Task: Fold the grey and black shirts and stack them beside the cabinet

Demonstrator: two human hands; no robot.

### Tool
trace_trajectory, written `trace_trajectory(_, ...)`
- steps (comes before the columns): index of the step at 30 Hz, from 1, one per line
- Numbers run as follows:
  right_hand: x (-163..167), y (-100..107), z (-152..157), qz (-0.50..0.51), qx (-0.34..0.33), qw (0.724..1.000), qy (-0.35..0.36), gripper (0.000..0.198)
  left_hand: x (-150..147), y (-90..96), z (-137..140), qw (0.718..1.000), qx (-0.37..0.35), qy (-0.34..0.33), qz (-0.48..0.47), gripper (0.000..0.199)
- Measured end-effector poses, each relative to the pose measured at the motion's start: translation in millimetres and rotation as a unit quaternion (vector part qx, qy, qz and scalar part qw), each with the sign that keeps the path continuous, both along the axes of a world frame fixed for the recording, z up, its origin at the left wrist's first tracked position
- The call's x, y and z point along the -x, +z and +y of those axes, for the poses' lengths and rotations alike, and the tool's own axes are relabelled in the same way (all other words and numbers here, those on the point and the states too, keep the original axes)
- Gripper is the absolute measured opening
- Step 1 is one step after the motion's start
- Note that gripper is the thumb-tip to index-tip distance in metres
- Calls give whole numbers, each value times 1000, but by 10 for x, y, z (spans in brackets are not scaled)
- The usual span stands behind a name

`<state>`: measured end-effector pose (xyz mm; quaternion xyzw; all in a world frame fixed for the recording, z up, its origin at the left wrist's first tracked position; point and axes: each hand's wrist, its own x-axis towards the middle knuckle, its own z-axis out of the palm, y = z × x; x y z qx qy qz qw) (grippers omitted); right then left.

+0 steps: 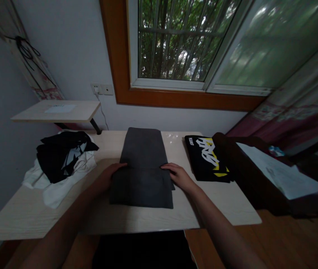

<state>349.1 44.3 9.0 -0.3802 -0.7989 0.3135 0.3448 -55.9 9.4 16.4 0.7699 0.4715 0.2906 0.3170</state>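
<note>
A dark grey folded garment (pixel 142 183) lies lengthwise on the table in front of me, with a crosswise crease near its middle. At the left end of that crease, my left hand (pixel 112 173) is closed on the garment's edge, part of its fingers hidden. On the opposite edge my right hand (pixel 178 175) pinches the cloth, fingers on top and the thumb out of sight. The near part of the garment has a slightly uneven right edge, where a lower layer sticks out. Its exact kind cannot be made out.
Crumpled black cloth (pixel 54 158) and white cloth (pixel 55 194) lie at the left of the pale wooden table (pixel 147 220). A folded black garment with white and yellow print (pixel 206 158) is at the right. A raised shelf (pixel 77 112) stands back left; dark furniture bears papers (pixel 276 168).
</note>
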Motion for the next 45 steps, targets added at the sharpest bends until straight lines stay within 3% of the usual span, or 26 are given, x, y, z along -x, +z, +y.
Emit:
trace_trajectory(6, 0, -127, 29, -30, -45, 998, -15, 39, -26, -153, 68, 999, -20, 27, -5, 49)
trace_trajectory(19, 25, -133, 1, -12, -41, 998, -36, 28, -9, -116, -5, 998, -6, 62, 10, 58)
trace_trajectory(29, 17, -150, -15, -51, -87, 993, -56, 41, -41, -148, 8, 996, -65, 59, 17, 55)
trace_trajectory(35, 24, -134, -13, -53, -89, 992, -68, 31, -36, -148, 29, 994, -83, 71, 24, 56)
trace_trajectory(40, 32, -135, -8, -64, -92, 991, -67, 31, -20, -182, 30, 994, -71, 74, 23, 55)
trace_trajectory(45, 38, -89, -12, -70, -86, 992, -60, 26, -7, -187, 17, 996, -10, 81, 25, 55)
